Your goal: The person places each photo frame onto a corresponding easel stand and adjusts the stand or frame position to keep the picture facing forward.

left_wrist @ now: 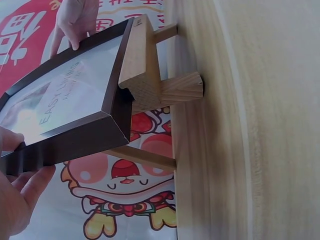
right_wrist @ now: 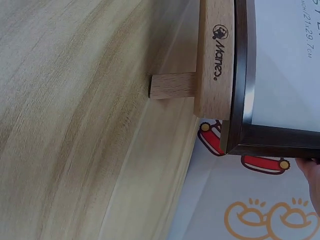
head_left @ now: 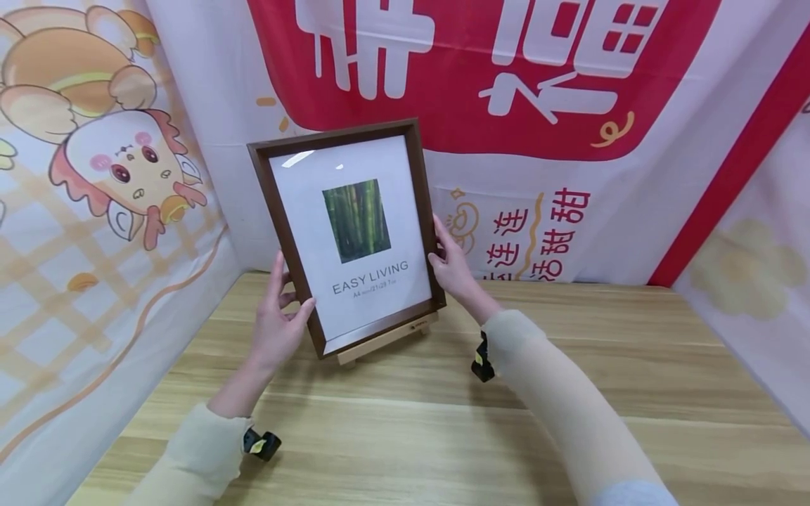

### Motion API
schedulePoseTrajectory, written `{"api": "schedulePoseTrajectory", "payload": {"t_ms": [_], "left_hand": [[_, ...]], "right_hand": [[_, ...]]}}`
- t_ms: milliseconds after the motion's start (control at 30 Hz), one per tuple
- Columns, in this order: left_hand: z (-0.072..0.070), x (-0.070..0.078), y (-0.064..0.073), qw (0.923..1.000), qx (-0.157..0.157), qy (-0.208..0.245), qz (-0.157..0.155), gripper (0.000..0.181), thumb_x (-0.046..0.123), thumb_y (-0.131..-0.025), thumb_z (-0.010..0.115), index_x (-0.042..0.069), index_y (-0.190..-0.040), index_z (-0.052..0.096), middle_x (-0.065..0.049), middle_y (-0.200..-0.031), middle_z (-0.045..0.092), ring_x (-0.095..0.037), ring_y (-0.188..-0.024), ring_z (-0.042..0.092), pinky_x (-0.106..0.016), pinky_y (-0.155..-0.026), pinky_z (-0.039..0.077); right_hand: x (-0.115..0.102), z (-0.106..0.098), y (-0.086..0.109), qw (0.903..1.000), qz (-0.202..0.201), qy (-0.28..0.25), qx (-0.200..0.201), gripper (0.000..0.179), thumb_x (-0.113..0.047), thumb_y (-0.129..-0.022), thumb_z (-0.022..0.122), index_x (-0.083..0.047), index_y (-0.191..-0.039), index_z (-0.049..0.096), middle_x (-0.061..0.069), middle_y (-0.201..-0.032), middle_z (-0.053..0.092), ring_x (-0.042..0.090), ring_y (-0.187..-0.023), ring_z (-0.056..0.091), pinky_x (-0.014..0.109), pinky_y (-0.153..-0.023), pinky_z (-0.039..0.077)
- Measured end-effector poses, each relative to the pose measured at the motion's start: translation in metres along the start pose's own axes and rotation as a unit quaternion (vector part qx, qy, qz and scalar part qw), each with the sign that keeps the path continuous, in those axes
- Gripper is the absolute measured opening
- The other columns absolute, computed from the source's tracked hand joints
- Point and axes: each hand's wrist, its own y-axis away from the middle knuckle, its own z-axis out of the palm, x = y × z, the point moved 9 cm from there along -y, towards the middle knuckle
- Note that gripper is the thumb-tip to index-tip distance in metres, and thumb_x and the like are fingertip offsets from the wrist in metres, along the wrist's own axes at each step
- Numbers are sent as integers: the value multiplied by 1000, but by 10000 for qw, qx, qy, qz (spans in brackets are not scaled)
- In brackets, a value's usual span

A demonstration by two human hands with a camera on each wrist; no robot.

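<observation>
A dark brown picture frame [head_left: 287,232] leans back on a small wooden easel [head_left: 386,340], its lower edge along the easel's ledge. Under its glazing lies a white sheet with a green bamboo picture [head_left: 357,221] and the words EASY LIVING. My left hand [head_left: 278,323] grips the left side low down, thumb on the front and fingers behind. On the opposite side my right hand [head_left: 452,263] holds the edge, thumb in front. The left wrist view shows the easel's ledge [left_wrist: 140,65] and legs beneath the frame's corner. In the right wrist view, the ledge [right_wrist: 215,60] bears a printed logo.
The easel stands on a wood-grain table [head_left: 405,436], towards its back. Behind hangs a white and red printed cloth [head_left: 468,84]. A cartoon-patterned cloth [head_left: 114,211] closes the left side, and another pale cloth [head_left: 753,281] the right.
</observation>
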Motion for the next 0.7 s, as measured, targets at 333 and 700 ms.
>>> {"api": "schedulePoseTrajectory", "payload": {"t_ms": [333,700], "left_hand": [[-1,5,2,9998,48,121,161,88,-18,-86,59,5,-156,11,-33,-128,45,-41,-93,61,-21,-62,57],[1,-8,5,9997,127,-124,-154,85,-10,-90,60,9,-156,11,-27,-138,39,-38,-102,58,-21,-74,55]], "right_hand": [[2,3,-5,9999,-88,59,28,82,18,-90,44,-26,-156,22,15,-151,35,34,-128,45,42,-102,45],[4,1,3,9992,159,263,-265,76,7,-96,49,-21,-157,15,20,-150,34,38,-128,44,44,-105,42]]}}
